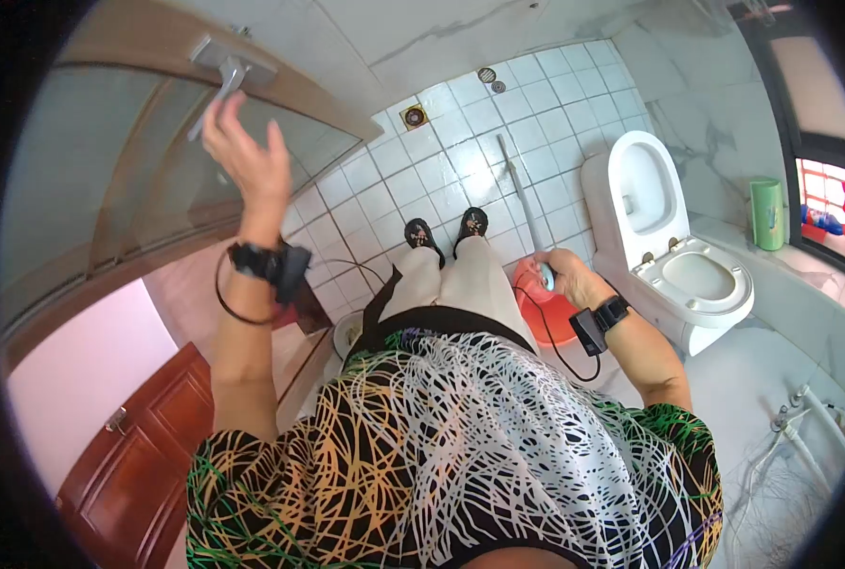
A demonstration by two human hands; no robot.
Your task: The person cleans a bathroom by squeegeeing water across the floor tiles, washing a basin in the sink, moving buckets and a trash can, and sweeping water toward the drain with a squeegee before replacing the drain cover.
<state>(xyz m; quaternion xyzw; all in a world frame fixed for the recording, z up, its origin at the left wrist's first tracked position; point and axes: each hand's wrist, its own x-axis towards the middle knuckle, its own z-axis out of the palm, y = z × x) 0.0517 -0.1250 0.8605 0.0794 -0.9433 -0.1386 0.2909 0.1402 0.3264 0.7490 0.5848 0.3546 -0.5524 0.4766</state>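
Observation:
My left hand is raised beside the metal lever handle of the open glass-panelled door. Its fingers are apart and overlap the handle's lower part; I cannot make out whether they touch it. My right hand is closed round the top end of a long pale stick, which reaches down to the tiled floor. Just beneath that hand stands a red basin. A strapped black device sits on each wrist.
A white toilet with its lid raised stands at the right. Behind it are a green container on a ledge and a window. Floor drains lie ahead. Pipes are at lower right, and a red-brown door at lower left.

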